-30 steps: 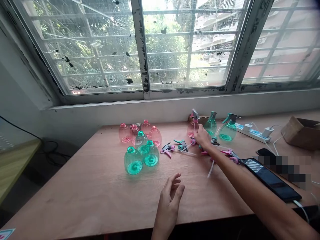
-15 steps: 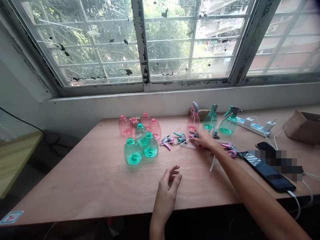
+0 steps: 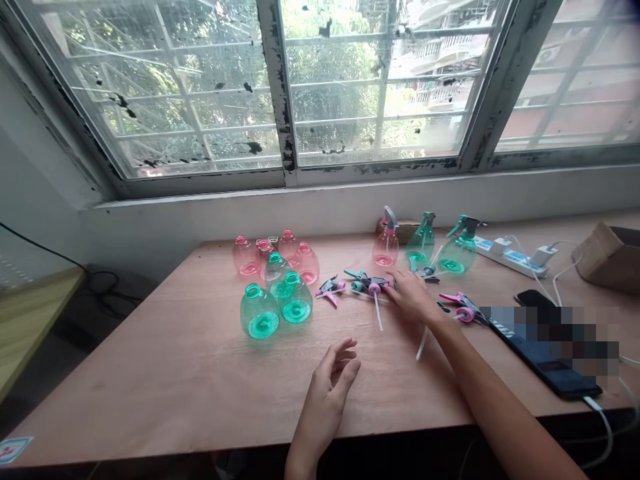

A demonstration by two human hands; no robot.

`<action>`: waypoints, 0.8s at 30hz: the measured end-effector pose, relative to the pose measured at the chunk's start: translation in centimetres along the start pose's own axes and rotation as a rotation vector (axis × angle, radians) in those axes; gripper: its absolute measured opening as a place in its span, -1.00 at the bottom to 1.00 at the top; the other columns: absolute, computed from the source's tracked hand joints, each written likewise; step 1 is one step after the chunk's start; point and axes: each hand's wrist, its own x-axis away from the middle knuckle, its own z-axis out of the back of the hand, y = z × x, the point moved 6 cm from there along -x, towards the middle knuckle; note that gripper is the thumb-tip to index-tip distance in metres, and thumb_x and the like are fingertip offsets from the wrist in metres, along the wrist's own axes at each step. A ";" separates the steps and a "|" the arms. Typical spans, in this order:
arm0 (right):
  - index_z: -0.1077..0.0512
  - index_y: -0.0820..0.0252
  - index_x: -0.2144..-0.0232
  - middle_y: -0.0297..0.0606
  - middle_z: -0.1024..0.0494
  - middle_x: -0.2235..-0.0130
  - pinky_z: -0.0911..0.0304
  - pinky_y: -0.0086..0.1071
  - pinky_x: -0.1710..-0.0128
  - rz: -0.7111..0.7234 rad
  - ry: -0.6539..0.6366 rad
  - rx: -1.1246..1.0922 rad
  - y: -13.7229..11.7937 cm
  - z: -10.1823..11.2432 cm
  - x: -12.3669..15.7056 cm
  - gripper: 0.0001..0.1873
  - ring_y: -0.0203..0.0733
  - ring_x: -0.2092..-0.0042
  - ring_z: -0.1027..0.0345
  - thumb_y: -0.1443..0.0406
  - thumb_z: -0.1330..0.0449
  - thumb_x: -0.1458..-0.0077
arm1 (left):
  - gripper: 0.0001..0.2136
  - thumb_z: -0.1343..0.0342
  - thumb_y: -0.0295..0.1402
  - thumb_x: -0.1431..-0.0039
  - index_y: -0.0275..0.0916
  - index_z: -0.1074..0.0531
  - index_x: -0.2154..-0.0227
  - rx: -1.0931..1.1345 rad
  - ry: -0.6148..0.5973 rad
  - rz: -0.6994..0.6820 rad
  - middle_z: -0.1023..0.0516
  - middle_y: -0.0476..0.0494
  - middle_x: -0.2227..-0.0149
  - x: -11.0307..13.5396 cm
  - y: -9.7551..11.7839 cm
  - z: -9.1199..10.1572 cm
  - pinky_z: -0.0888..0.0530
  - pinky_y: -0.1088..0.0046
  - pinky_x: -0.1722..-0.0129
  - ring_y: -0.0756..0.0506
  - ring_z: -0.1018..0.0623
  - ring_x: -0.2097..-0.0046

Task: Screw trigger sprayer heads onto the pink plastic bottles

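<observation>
My right hand (image 3: pixel 413 297) is at a black and pink spray head (image 3: pixel 374 287), its fingertips closed on the right end; the fingers partly hide it. A thin white tube hangs from this head toward me. Against it lies a black and green spray head (image 3: pixel 356 283), and a pink and grey one (image 3: pixel 330 288) is further left. My left hand (image 3: pixel 327 387) hovers over the table's front part, fingers loosely curled and apart, holding nothing. Beyond it stand open green bottles (image 3: pixel 260 317) and open pink bottles (image 3: pixel 245 257), several in all.
A pink spray bottle (image 3: pixel 385 247) and two green ones (image 3: pixel 457 250) with heads on stand at the back. Another pink spray head (image 3: pixel 465 312) lies right of my forearm. Rightward are a phone (image 3: pixel 555 367), a power strip (image 3: pixel 515 257) and a cardboard box (image 3: pixel 610 260).
My right hand has drawn the pink spray head left and toward me, beside the green one, and its tube now shows. The left hand has barely moved; the view has shifted slightly.
</observation>
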 end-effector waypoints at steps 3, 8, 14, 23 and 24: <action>-0.40 0.22 -0.16 0.05 -0.53 -0.16 -0.12 0.13 -0.23 0.003 -0.026 -0.004 0.8 -0.5 0.3 -0.58 0.21 -0.19 -0.34 0.27 -0.06 -0.29 | -0.60 -0.08 -0.07 -0.32 -0.06 -0.42 -0.14 -0.031 -0.003 0.043 -0.46 -0.13 -0.22 0.1 -0.4 -0.1 -0.30 0.23 -0.28 -0.19 -0.43 -0.24; -0.28 0.07 -0.28 -0.02 -0.24 -0.39 0.18 0.30 -0.33 0.139 -0.073 -0.015 -0.7 -1.5 0.4 -0.33 0.16 -0.38 -0.08 0.53 -0.04 -0.15 | -0.57 -0.17 -0.06 -0.26 -0.01 -0.42 -0.15 -0.229 0.014 0.054 -0.40 -0.10 -0.27 0.6 -1.0 -0.5 -0.16 0.19 -0.37 -0.21 -0.30 -0.34; -0.48 0.04 -0.05 -0.02 -0.38 -0.29 0.17 0.34 -0.31 0.239 -0.075 -0.102 -1.9 -2.1 0.4 -0.53 0.16 -0.34 -0.16 0.52 -0.06 -0.19 | -0.56 -0.20 -0.06 -0.21 -0.13 -0.44 -0.09 -0.026 0.204 0.045 -0.47 -0.21 -0.22 -0.5 -2.3 0.5 -0.25 0.14 -0.33 -0.24 -0.39 -0.30; -0.42 0.10 0.09 -0.12 -0.60 0.04 -0.18 0.05 -0.18 0.231 0.124 -0.279 -2.2 -0.1 -0.1 -0.74 0.05 -0.02 -0.44 0.45 -0.10 -0.21 | -0.81 -0.11 -0.16 -0.28 -0.08 -0.43 0.12 -0.012 1.012 -0.429 -0.56 -0.08 0.06 2.8 2.6 5.8 -0.32 0.05 -0.29 -0.21 -0.54 -0.11; -0.42 0.11 0.10 -0.11 -0.59 0.05 -0.24 -0.01 -0.13 0.225 0.156 -0.296 -2.2 0.2 -0.2 -0.76 0.05 0.00 -0.44 0.44 -0.10 -0.21 | -0.81 -0.14 -0.18 -0.24 -0.09 -0.41 0.14 -0.036 1.190 -0.503 -0.54 -0.08 0.06 3.9 3.3 7.6 -0.34 0.05 -0.28 -0.22 -0.54 -0.11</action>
